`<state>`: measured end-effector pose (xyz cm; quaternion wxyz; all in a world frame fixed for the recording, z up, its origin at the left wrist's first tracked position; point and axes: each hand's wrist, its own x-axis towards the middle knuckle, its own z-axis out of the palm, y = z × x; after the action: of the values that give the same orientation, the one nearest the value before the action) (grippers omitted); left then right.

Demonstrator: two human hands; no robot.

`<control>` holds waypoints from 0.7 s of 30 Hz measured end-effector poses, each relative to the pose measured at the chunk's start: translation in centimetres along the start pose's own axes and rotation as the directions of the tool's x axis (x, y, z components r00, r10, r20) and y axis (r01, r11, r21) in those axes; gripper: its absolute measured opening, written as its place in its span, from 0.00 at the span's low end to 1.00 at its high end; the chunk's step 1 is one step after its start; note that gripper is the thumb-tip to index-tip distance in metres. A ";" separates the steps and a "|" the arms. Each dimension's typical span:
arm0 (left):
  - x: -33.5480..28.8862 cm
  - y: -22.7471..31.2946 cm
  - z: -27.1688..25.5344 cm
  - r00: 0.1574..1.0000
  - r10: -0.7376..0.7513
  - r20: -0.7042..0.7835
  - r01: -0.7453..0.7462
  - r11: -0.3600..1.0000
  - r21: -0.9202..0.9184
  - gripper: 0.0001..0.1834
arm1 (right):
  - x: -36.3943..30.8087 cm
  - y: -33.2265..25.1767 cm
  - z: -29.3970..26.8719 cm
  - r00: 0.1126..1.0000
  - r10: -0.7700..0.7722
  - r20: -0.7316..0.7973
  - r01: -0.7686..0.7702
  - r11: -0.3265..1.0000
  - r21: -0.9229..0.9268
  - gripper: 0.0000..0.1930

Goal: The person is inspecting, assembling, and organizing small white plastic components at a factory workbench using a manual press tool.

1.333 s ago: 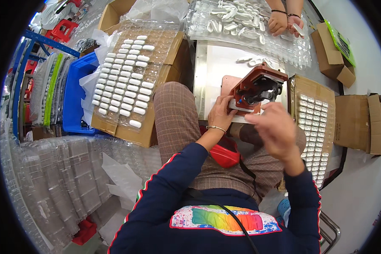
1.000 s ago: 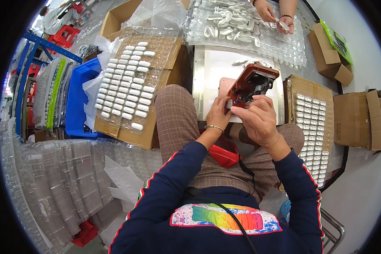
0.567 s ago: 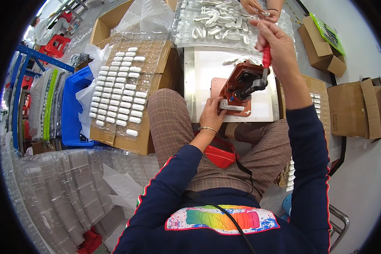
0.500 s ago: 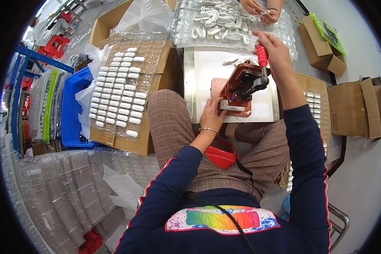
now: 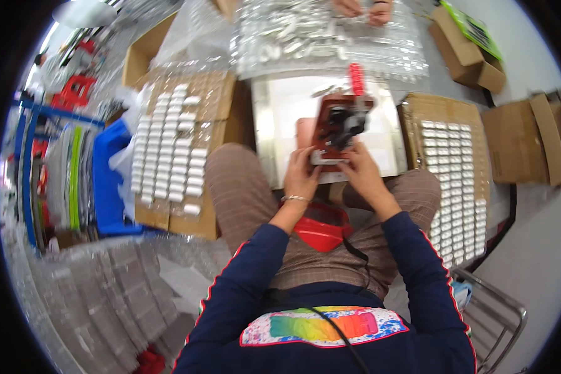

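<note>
One white piece (image 5: 325,160) lies at the near side of the press (image 5: 338,123), its long axis running roughly left to right. The left hand (image 5: 302,179) has finger and thumb in a narrow grip about its left end; the right hand (image 5: 364,174) has fingertips by the right end. Blur hides whether either grip closes on it. The red handle (image 5: 356,80) points toward the far side of the bench (image 5: 269,118).
</note>
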<state>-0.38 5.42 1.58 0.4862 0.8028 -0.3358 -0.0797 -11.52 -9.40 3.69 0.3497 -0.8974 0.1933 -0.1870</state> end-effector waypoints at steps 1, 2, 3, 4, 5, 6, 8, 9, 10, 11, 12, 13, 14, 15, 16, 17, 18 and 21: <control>0.0 0.0 0.3 0.996 -0.073 0.051 0.077 0.995 -0.070 0.27 | 0.1 0.0 -0.2 0.999 -0.033 -0.023 0.033 0.999 0.014 0.08; 0.1 0.2 0.9 0.998 -0.047 0.052 0.054 0.989 -0.140 0.26 | 0.2 -0.4 -1.2 0.996 -0.071 -0.060 0.071 0.997 0.003 0.08; 0.0 0.1 1.1 0.999 -0.025 0.033 0.029 0.993 -0.112 0.25 | 0.3 0.1 -1.1 0.995 -0.086 -0.057 0.086 0.996 -0.002 0.08; 0.0 0.3 0.8 0.999 -0.040 0.029 0.043 0.994 -0.100 0.25 | 0.5 0.6 -1.1 0.993 -0.101 -0.053 0.101 0.995 -0.002 0.08; -0.2 0.5 0.5 0.996 -0.074 0.045 0.079 0.990 -0.116 0.25 | 0.7 0.8 -1.3 0.996 -0.079 -0.044 0.080 0.996 0.033 0.08; -0.2 -0.7 0.0 0.999 -0.032 0.012 0.033 0.999 -0.040 0.25 | 0.8 0.4 -1.9 0.997 -0.072 -0.029 0.074 0.994 0.083 0.07; -0.5 -1.2 0.3 0.999 -0.043 0.004 0.043 0.998 -0.044 0.27 | 0.0 1.4 -5.5 0.998 0.032 -0.047 -0.028 0.997 0.070 0.07; -0.6 -1.8 0.5 1.000 -0.002 -0.003 0.002 1.000 0.002 0.26 | -0.3 1.9 -6.9 0.994 0.103 -0.027 -0.100 0.990 0.097 0.07; -0.7 -2.4 0.9 1.000 -0.013 0.001 0.013 1.000 -0.005 0.26 | -0.9 3.4 -8.7 0.983 0.149 -0.110 -0.132 0.979 0.153 0.08; -0.9 -1.9 1.3 1.000 -0.006 0.003 0.006 1.000 -0.015 0.25 | -1.8 4.8 -11.2 0.958 0.219 -0.183 -0.201 0.973 0.112 0.08; -0.9 -1.4 1.3 1.000 -0.001 0.001 0.001 1.000 -0.020 0.25 | -2.8 6.0 -13.7 0.925 0.280 -0.255 -0.268 0.960 0.082 0.09; -1.0 -1.5 1.4 1.000 0.006 0.003 -0.005 0.999 -0.034 0.25 | -4.0 8.1 -15.5 0.864 0.361 -0.351 -0.341 0.933 0.118 0.09; -1.0 -1.5 1.3 1.000 0.010 0.005 -0.010 0.999 -0.043 0.24 | -5.5 10.5 -17.0 0.787 0.437 -0.437 -0.406 0.898 0.166 0.09; -0.9 -1.2 1.0 1.000 0.022 0.019 -0.022 1.000 0.019 0.24 | -7.2 13.2 -18.8 0.712 0.525 -0.466 -0.456 0.851 0.261 0.10; -0.9 -2.2 0.9 0.998 0.066 0.006 -0.066 0.997 0.036 0.23 | -9.0 15.7 -20.2 0.634 0.607 -0.480 -0.490 0.795 0.358 0.11; -1.0 -2.2 0.7 0.999 0.040 0.021 -0.041 0.999 0.018 0.23 | -10.9 17.5 -21.1 0.536 0.663 -0.523 -0.520 0.747 0.414 0.11; -0.9 -1.8 0.5 0.999 0.016 0.033 -0.016 1.000 -0.001 0.22 | -12.7 19.3 -22.0 0.432 0.709 -0.558 -0.539 0.698 0.471 0.12; -0.7 -0.5 1.2 0.996 0.075 0.041 -0.076 0.997 0.002 0.19 | -20.0 26.6 -25.5 0.220 0.770 -0.599 -0.523 0.612 0.594 0.13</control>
<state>-1.21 5.18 0.38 0.4802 0.7887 -0.3760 -0.0772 -46.37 -32.14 -1.48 0.3782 -0.4764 0.6621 -0.4378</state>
